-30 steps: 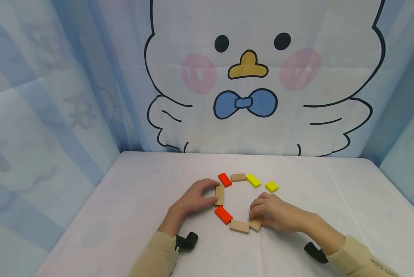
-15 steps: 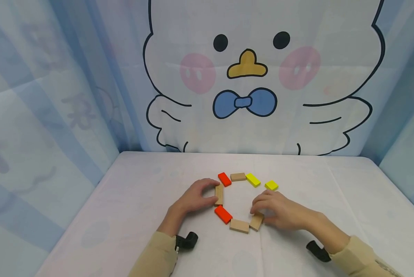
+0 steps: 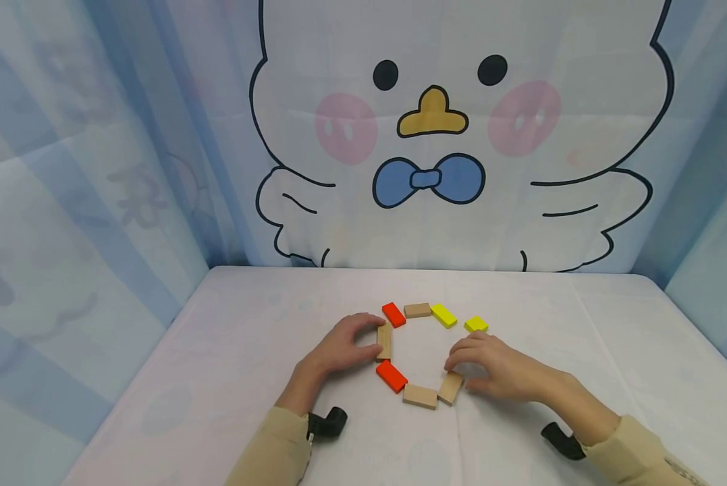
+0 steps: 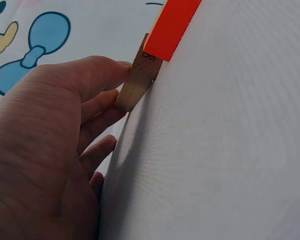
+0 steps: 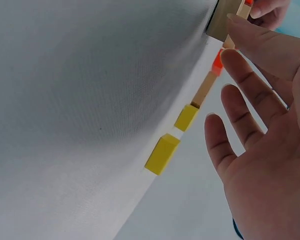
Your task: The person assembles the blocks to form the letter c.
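"Wood like that looks light and hard. Where is the piece by the left hand (image 3: 341, 345)?"

"Near the middle of the head view, just below centre. That left block (image 3: 385, 341) sits on the white table (image 3: 235, 364), between the upper red block (image 3: 393, 314) and the lower red block (image 3: 391, 376)."

"Would it break?"

"Probably not. It seems stiff, so it should not squash. Its sides look smooth, so a small bump may slide it. A gentle squeeze on the two long sides should do."

"Is the left hand holding it?"

"Yes, it looks like a soft pinch. The thumb is at the long side, and a finger is up by the far end. The hand reaches up from the lower left of the frame."

"And the right hand (image 3: 499, 368)?"

"It reaches in from the lower right, with its thumb and fingers spread apart and bent a little. The slanting block (image 3: 451, 389) is just beside the thumb. Nothing is pinched there. Whether the thumb brushes the block, nobody can tell from here."

"Where is a good spot to take hold of that one?"

"Its long sides, near the middle. The lower end almost meets the bottom block (image 3: 420, 397), so fingers should fit better away from there."
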`<state>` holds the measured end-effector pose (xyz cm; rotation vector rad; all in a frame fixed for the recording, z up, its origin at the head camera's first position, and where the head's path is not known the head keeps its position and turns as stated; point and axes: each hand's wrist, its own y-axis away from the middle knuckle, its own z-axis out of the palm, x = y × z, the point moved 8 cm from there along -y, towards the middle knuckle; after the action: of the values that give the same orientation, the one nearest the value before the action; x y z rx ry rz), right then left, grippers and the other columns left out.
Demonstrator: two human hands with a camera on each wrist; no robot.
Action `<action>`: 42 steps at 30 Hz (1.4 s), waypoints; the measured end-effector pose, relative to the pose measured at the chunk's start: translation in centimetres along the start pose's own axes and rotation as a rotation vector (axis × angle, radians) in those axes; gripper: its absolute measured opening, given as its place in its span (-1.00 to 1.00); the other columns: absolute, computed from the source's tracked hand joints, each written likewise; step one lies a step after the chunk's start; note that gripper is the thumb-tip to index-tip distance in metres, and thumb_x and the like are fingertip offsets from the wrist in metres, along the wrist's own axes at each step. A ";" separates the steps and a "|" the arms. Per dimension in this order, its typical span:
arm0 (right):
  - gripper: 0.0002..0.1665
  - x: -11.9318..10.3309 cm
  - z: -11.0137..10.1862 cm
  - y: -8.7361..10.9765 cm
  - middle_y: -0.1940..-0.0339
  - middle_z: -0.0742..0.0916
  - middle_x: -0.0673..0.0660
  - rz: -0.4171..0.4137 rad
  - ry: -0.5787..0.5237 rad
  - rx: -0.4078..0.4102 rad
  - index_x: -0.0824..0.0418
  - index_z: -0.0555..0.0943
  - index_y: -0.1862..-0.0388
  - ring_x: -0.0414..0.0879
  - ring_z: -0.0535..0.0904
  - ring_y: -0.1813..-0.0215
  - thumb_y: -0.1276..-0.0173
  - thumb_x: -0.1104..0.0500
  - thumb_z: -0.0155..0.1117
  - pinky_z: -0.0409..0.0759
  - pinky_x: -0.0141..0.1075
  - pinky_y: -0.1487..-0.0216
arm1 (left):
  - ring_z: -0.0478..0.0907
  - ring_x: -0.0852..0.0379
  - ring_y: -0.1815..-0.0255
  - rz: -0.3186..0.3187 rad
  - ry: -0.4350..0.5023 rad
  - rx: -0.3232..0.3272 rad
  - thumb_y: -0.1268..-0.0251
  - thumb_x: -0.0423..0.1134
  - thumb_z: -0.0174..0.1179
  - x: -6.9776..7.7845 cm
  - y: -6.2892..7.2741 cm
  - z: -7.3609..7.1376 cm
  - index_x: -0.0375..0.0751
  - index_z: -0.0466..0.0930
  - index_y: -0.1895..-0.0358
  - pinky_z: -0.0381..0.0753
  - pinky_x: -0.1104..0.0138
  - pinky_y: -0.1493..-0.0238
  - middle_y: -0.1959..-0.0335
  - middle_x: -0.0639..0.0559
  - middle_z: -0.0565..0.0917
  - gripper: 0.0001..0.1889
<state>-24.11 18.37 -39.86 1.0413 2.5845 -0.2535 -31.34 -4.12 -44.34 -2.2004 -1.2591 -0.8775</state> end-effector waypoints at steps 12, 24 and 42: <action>-0.53 0.0 -0.1 0.1 -0.05 0.65 -0.19 0.012 -0.010 0.000 -0.09 0.69 -0.01 0.00 0.47 -0.18 -0.19 0.35 0.48 0.46 0.13 -0.22 | 0.32 -0.04 -0.42 0.003 0.012 0.000 -0.32 -0.16 0.27 -0.1 0.0 -0.1 -0.06 0.54 -0.33 0.24 -0.01 -0.45 -0.36 -0.01 0.49 -0.51; -0.59 2.6 -2.1 -0.2 -0.06 0.68 -0.10 0.053 -0.015 0.147 0.09 0.69 -0.06 -0.03 0.47 -0.11 -0.24 0.33 0.46 0.54 -0.03 -0.13 | 0.33 -0.02 -0.41 -0.011 0.001 0.006 -0.32 -0.14 0.27 -0.2 -0.1 0.0 -0.05 0.54 -0.33 0.26 0.00 -0.44 -0.35 0.01 0.49 -0.50; -0.63 6.1 -3.2 -1.1 -0.07 0.70 0.11 0.162 -0.049 0.228 0.21 0.69 -0.05 0.15 0.45 -0.13 -0.24 0.32 0.46 0.47 0.16 -0.18 | 0.34 -0.05 -0.41 0.010 0.003 0.006 -0.31 -0.16 0.27 -0.1 0.0 0.0 -0.07 0.55 -0.31 0.26 -0.02 -0.44 -0.34 -0.02 0.50 -0.51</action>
<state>-29.72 22.40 -39.16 1.2984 2.4532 -0.5354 -31.43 -4.18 -44.43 -2.1975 -1.2467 -0.8719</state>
